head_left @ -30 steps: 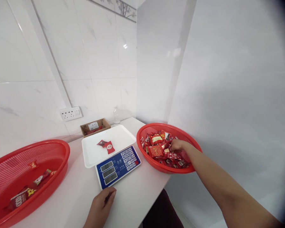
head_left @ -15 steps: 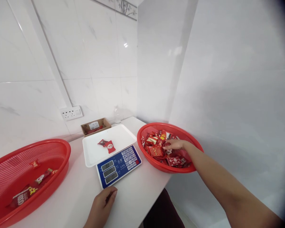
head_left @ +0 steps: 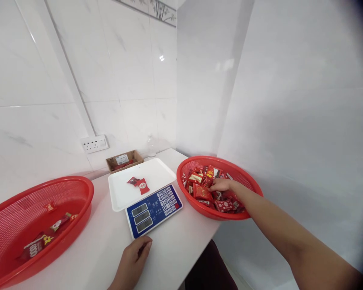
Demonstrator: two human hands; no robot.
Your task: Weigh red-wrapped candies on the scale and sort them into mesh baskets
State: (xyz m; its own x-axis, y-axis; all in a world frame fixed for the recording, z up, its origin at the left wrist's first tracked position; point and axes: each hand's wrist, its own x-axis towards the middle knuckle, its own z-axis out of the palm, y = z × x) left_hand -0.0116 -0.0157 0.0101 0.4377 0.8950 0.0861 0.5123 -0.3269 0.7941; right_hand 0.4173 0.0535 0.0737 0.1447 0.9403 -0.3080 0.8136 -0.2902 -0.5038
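Observation:
My right hand (head_left: 223, 185) reaches into the right red basket (head_left: 255, 187). Its fingers are bent down and closed among the small red snack packets (head_left: 203, 192); whatever they grip is hidden. My left hand (head_left: 136, 254) rests on the white table with loosely curled fingers and nothing visible in them, just in front of the scale. This electronic scale (head_left: 154, 211) has a blue keypad panel and a white tray (head_left: 121, 197). On the tray lie a red packet with a round white mark (head_left: 143, 185) and a darker packet (head_left: 132, 181), touching each other.
At the left stands another red basket (head_left: 89, 189) with several snack packets (head_left: 38, 245) inside. Behind the scale are an open cardboard box (head_left: 139, 158) and a clear plastic bottle (head_left: 151, 147). A tiled wall with a socket (head_left: 94, 144) closes off the back; a grey panel rises at the right.
My right hand's fingers have bent further down among the packets in the right basket. The whole view has shifted slightly; my left hand stays by the scale.

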